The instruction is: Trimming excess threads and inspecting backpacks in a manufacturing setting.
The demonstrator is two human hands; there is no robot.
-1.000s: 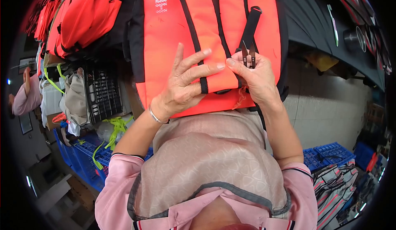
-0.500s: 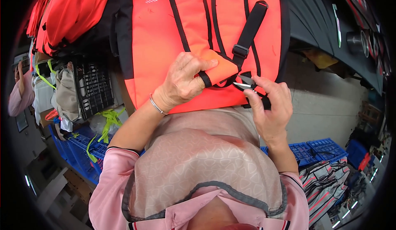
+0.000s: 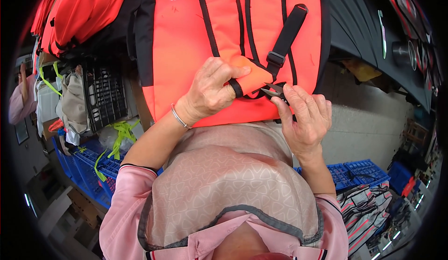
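Note:
A bright coral backpack [image 3: 177, 45] with black edging lies in front of me, its lower edge against my apron. My left hand [image 3: 211, 86] is closed on an orange strap end [image 3: 254, 75] edged in black, lifted off the bag. In my right hand [image 3: 305, 113] is a small pair of thread snips [image 3: 276, 91], blades apart and pointing left, at the corner of that strap end. Any thread between the blades is too small to make out. A black webbing strap [image 3: 291, 30] with a plastic buckle [image 3: 276, 59] runs up and right from there.
More coral bags [image 3: 84, 12] are piled at the far left, above a black crate [image 3: 105, 92]. Blue crates [image 3: 368, 170] stand low on both sides. On the dark cover at right lie a toothbrush [image 3: 382, 33] and a dark cup [image 3: 402, 52]. Another person's arm [image 3: 23, 89] shows at left.
The snips have moved slightly left and up, their blades now at the strap end's corner. The backpack has shifted a little to the right. My left hand keeps its hold.

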